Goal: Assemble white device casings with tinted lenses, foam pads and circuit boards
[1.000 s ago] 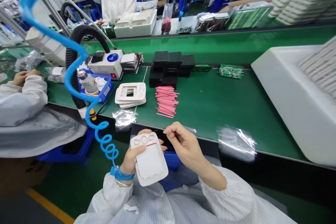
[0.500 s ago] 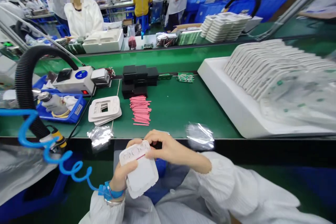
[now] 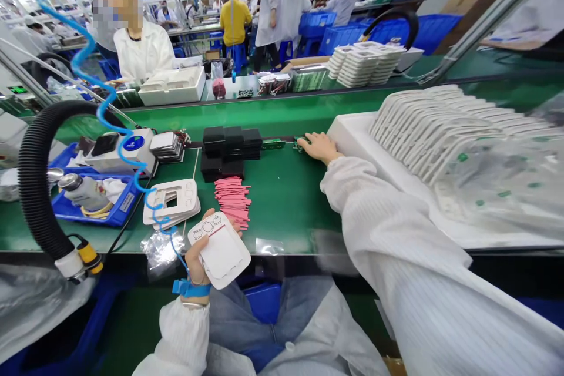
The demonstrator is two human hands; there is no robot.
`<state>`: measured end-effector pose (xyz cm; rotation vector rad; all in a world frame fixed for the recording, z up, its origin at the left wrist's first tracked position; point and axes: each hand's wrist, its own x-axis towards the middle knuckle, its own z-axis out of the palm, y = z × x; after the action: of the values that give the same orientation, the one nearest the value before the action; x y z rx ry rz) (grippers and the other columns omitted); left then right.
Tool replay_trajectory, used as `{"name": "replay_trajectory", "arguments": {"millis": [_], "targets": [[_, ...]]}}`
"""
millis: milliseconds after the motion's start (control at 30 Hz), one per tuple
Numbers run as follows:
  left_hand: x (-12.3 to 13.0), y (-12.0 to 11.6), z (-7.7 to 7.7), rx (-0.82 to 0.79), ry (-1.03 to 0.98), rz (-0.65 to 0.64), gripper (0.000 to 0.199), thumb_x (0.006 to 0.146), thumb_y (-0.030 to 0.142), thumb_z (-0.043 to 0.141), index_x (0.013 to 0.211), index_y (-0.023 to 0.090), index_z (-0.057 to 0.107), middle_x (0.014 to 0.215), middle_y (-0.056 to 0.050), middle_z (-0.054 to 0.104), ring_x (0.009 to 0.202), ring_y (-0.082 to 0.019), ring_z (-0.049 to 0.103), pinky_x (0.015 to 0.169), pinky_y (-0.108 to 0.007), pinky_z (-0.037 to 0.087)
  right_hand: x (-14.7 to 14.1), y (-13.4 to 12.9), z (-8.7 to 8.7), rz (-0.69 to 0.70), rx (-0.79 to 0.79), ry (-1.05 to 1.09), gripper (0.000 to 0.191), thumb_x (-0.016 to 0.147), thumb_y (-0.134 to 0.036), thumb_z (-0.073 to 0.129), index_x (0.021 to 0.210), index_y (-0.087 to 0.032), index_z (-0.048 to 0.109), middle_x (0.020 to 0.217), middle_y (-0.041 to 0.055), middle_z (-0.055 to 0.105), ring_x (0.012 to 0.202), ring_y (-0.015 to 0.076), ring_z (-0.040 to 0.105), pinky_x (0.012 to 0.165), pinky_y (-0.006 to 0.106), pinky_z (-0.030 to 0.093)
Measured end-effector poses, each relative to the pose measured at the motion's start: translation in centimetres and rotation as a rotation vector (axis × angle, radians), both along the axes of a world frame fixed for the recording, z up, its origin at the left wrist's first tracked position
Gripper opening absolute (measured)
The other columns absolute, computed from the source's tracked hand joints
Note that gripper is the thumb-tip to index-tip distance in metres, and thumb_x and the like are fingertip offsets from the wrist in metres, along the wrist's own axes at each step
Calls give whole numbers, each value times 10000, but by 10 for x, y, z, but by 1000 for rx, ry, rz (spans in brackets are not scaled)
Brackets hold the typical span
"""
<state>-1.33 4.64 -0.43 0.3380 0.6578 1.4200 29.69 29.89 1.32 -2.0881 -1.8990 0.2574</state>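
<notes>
A white plastic panel (image 3: 225, 255) with round outlines and a thin red strip across it lies in my left hand (image 3: 198, 255), thumb over its face, above the bench's front edge. My right hand (image 3: 319, 147) reaches to the back of the bench, palm down, fingertips on the small green circuit boards (image 3: 298, 145) beside the white foam tray (image 3: 352, 129). Its fingers are partly spread; whether they pinch a board is hidden. Pink strips (image 3: 232, 200) lie in a pile just beyond the panel, and black blocks (image 3: 229, 150) are stacked behind them.
White frames (image 3: 189, 197) are stacked at the left, near a blue bin (image 3: 127, 205) and a black hose (image 3: 26, 188). A coiled blue cord (image 3: 106, 111) runs to my left wrist. Many white panels (image 3: 418, 123) stand in the foam tray. A person (image 3: 145, 50) sits across the bench.
My right hand has left the panel and moved forward to the circuit boards. My left hand still holds the panel, now slightly left and higher. The blue cord has swung up across the view.
</notes>
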Motion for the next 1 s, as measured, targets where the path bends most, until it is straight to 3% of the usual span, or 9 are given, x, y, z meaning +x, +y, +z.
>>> {"name": "replay_trajectory", "arguments": {"millis": [133, 333, 433, 567, 633, 767, 900, 1000], "targets": [[1, 0, 1, 9, 1, 9, 679, 677, 222, 582, 1337, 204, 422, 1038, -103, 693, 1008, -319, 624, 922, -506, 447, -3, -18, -15, 14, -13, -34, 518, 907, -421, 339, 1297, -102, 463, 1395, 188, 404, 1239, 363, 372, 991, 529, 297], [1, 2, 2, 19, 44, -32, 704, 685, 260, 579, 1360, 217, 383, 1060, -115, 683, 992, -325, 629, 921, -521, 434, -19, -93, -25, 168, -6, -46, 492, 845, -403, 476, 1236, -112, 546, 1263, 172, 537, 1137, 344, 454, 941, 452, 369], [-1, 3, 1, 23, 60, -36, 724, 686, 276, 581, 1371, 206, 358, 1073, -137, 674, 1007, -333, 620, 912, -522, 437, -19, -112, -20, 192, -5, -15, 475, 750, -387, 605, 1127, -100, 624, 1099, 165, 623, 1019, 310, 533, 875, 395, 417], [-2, -5, 2, -18, 36, -41, 696, 714, 281, 559, 1374, 214, 350, 1063, -132, 677, 986, -327, 631, 911, -526, 433, -16, -113, -2, 192, 36, 47, 175, 699, -248, 623, 818, -137, 688, 796, 81, 676, 738, 222, 598, 674, 316, 454], [-1, -14, 5, -39, -1, -66, 673, 738, 294, 543, 1377, 219, 347, 1056, -127, 679, 963, -318, 640, 914, -531, 426, -21, -118, 7, 223, 103, 79, 110, 730, -216, 578, 737, -149, 666, 737, 64, 664, 686, 203, 588, 629, 305, 442], [1, -34, 8, -75, -80, -121, 636, 801, 351, 500, 1392, 203, 316, 1075, -138, 670, 962, -291, 643, 942, -503, 408, -50, -152, 8, 438, 239, 140, 157, 801, -197, 508, 762, -180, 660, 785, 58, 667, 741, 193, 586, 681, 316, 450], [1, -45, 9, -83, -132, -183, 625, 852, 394, 434, 1416, 198, 250, 1096, -153, 662, 960, -273, 648, 950, -487, 401, -78, -192, -14, 703, 269, 148, 129, 783, -195, 570, 710, -197, 676, 857, 78, 692, 792, 208, 578, 728, 356, 456], [0, -49, 10, -78, -131, -206, 636, 859, 401, 429, 1425, 192, 225, 1100, -161, 659, 959, -282, 649, 947, -490, 400, -82, -200, -31, 739, 288, 145, 134, 804, -205, 564, 732, -185, 674, 978, 112, 677, 827, 220, 570, 743, 391, 460]]}}
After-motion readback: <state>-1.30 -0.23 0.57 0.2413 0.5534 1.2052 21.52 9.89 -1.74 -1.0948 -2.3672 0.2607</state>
